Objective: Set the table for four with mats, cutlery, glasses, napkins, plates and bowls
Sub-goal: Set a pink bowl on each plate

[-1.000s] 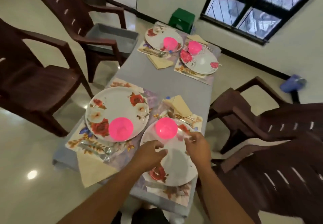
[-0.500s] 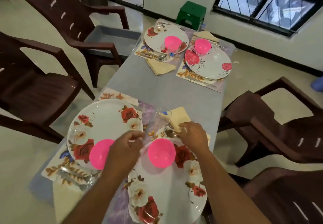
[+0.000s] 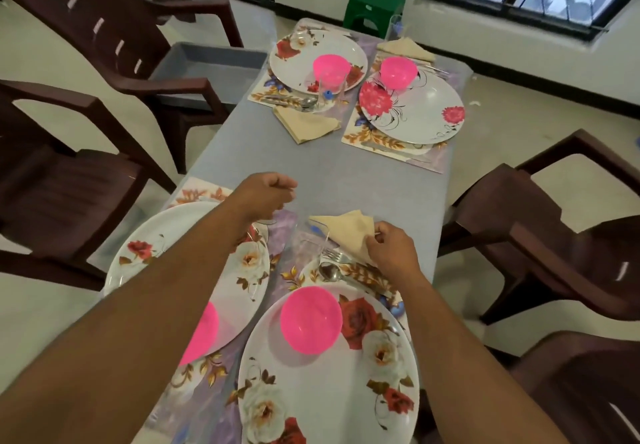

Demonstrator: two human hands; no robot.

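Note:
My right hand [image 3: 389, 251] pinches the corner of a beige folded napkin [image 3: 348, 230] on the near right mat. Beside it stand a clear glass [image 3: 311, 244], a fork [image 3: 332, 255] and a spoon [image 3: 329, 270]. Below them a pink bowl [image 3: 310, 319] sits on a rose-patterned plate [image 3: 329, 391]. My left hand [image 3: 268, 192] hovers over the grey table [image 3: 311, 173] with curled fingers and nothing in it. Its arm hides part of the near left plate [image 3: 162, 253] and pink bowl [image 3: 204, 333]. Two far settings [image 3: 415, 114] have plates, bowls, napkins and glasses.
Brown plastic chairs stand on both sides of the table. A grey tub [image 3: 207, 63] sits on the far left chair. A green stool [image 3: 375, 2] stands beyond the table's far end, under the window.
The view has moved closer over the table. My left hand moved up and away from the glass, which now stands alone. My right hand shifted onto the napkin's corner.

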